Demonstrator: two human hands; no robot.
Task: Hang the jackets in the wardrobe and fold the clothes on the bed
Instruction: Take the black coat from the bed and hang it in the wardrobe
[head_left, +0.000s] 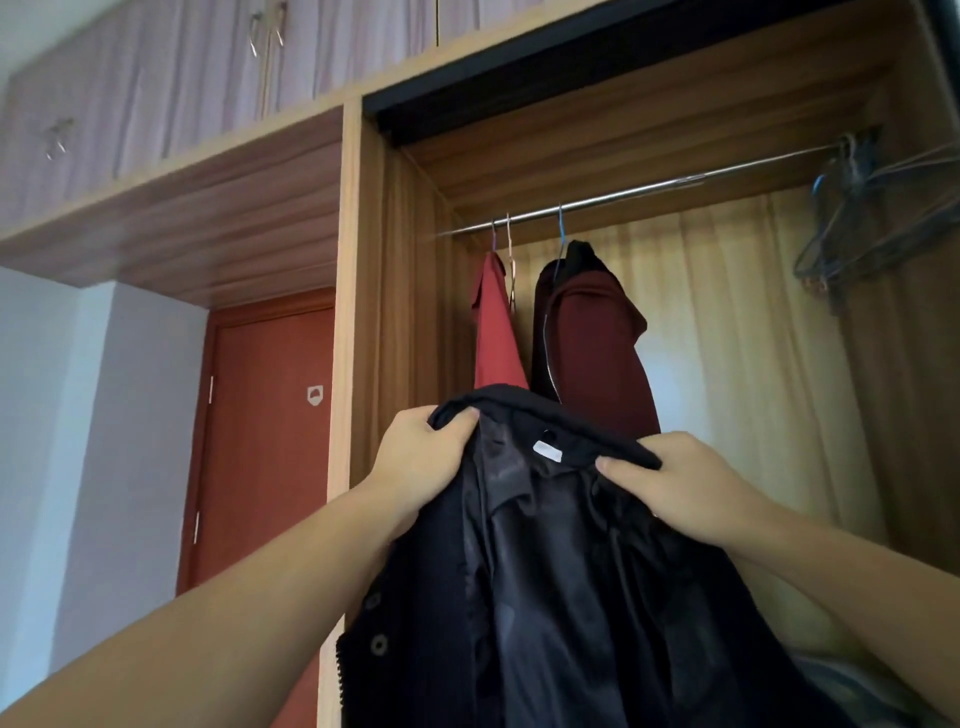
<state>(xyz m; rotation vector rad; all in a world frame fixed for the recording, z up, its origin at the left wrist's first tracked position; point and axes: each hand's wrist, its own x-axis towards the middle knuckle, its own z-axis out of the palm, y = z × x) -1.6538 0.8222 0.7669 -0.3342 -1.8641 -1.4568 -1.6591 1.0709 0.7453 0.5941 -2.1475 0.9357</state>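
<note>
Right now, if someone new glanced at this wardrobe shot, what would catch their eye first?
First, the dark navy button-front jacket held up at centre, the left hand and right hand gripping its collar. Behind it, a bright red garment and a maroon zip-up jacket hang at the left end of the shiny metal rail. A cluster of empty wire hangers sits at the rail's far right.

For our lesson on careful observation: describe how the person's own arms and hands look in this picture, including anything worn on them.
Both forearms are bare up to the frame's lower edge; no sleeve shows. The left hand and right hand wear no gloves, and no ring, watch or bracelet is visible. The fingernails that show are short and unpainted. No markings can be seen.
</note>
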